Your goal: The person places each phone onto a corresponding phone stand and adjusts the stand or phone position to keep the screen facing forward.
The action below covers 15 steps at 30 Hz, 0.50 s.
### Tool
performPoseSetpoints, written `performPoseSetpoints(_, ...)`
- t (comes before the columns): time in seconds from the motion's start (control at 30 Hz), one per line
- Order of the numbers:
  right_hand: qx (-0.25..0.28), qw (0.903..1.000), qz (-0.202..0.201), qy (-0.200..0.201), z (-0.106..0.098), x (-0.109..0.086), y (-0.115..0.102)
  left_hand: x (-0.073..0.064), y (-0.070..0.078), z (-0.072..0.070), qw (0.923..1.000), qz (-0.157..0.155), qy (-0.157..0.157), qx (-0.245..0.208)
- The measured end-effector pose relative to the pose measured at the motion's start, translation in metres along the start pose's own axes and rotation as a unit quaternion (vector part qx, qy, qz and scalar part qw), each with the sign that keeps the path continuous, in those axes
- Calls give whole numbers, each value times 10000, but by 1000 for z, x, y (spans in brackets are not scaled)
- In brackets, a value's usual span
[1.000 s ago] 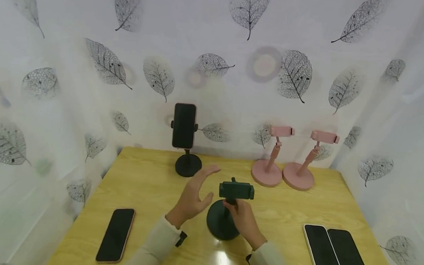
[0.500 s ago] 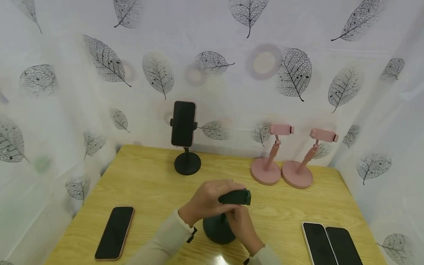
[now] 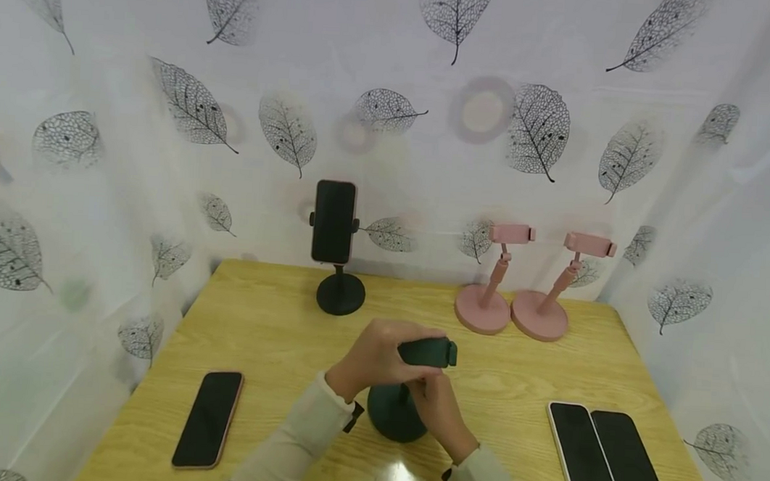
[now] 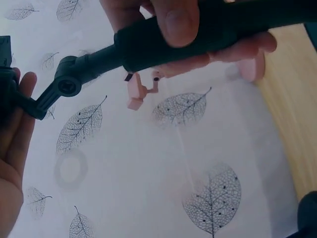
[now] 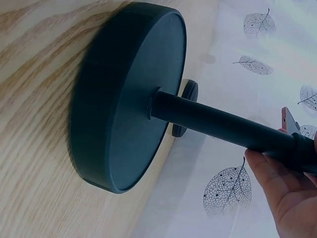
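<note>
A dark green phone stand (image 3: 394,419) stands upright on the table, its round base flat on the wood. My left hand (image 3: 375,352) grips its clamp head (image 3: 426,352) from the left side, thumb below and fingers on top. Just beneath, my right hand (image 3: 443,412) holds the pole, which is mostly hidden in the head view. The left wrist view shows the right thumb (image 4: 179,25) pressed on the thick sleeve of the pole, with a hinged neck (image 4: 67,83) leading to the left hand. Bare pole (image 5: 218,124) rises from the base in the right wrist view.
At the back left a black stand (image 3: 341,295) carries a phone (image 3: 334,222) upright. Two pink stands (image 3: 484,309) (image 3: 541,316) are at the back right. One phone (image 3: 208,420) lies at the left, two more (image 3: 585,454) (image 3: 632,460) at the right. A leaf-patterned curtain surrounds the table.
My left hand has moved right from beside the stand and taken hold of the clamp head, which is now slightly tilted. The right hand keeps its hold on the pole.
</note>
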State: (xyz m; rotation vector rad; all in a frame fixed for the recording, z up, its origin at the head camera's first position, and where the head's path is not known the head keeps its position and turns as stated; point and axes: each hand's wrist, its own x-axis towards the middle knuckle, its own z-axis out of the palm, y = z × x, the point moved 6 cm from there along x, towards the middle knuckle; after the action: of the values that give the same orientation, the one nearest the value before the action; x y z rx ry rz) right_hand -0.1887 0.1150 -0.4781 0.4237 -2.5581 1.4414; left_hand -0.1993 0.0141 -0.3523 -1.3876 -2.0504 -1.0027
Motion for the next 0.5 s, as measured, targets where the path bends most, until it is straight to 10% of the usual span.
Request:
performPoseSetpoints(0.27,-287,9995,-109,124,-7,3,5,-11,-5,2,9956,-646,-23,-685)
performPoseSetpoints(0.4,-172,9991,-379,60,-3,2,0,-44,-12,-19,9889,-1287,622,-394)
performPoseSetpoints(0.5,10,9987,-494,-113,3,3,-2,-84,-29,-39,9686,-2205,1104,303)
